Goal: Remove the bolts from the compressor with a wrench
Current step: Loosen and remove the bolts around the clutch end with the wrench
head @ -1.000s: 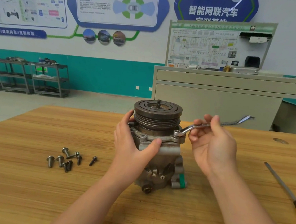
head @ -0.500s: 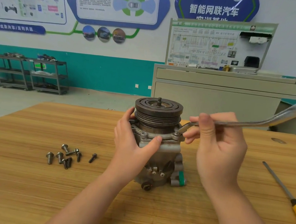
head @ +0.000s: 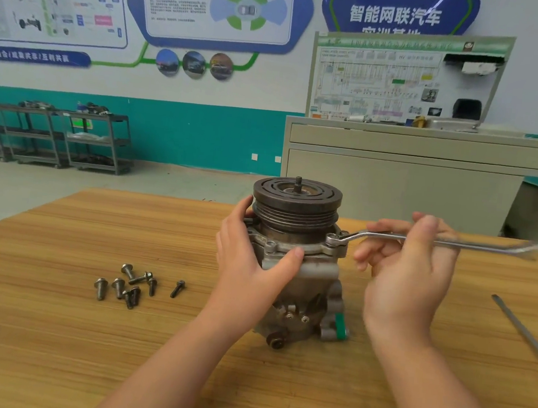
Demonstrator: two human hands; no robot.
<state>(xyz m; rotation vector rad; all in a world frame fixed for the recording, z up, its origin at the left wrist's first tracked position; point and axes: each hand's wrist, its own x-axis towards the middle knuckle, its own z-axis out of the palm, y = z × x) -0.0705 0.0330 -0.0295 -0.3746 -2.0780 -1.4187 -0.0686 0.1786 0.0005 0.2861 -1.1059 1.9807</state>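
With the compressor (head: 294, 239) gripped by the left hand (head: 249, 258) and the wrench (head: 389, 237) pinched loosely by the right hand (head: 409, 266), the ring could be slipped off the bolt.

The blue hexagonal wall sign (head: 399, 15) with a green outline carries large white characters, "智能网联汽车", with a second line cut off by the white wiring-diagram board (head: 404, 78), whose small print, including "HV", is mostly unreadable.

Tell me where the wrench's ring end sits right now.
In the head view, the wrench has its ring end on a bolt at the right of the compressor flange, just below the pulley, beside the right hand.
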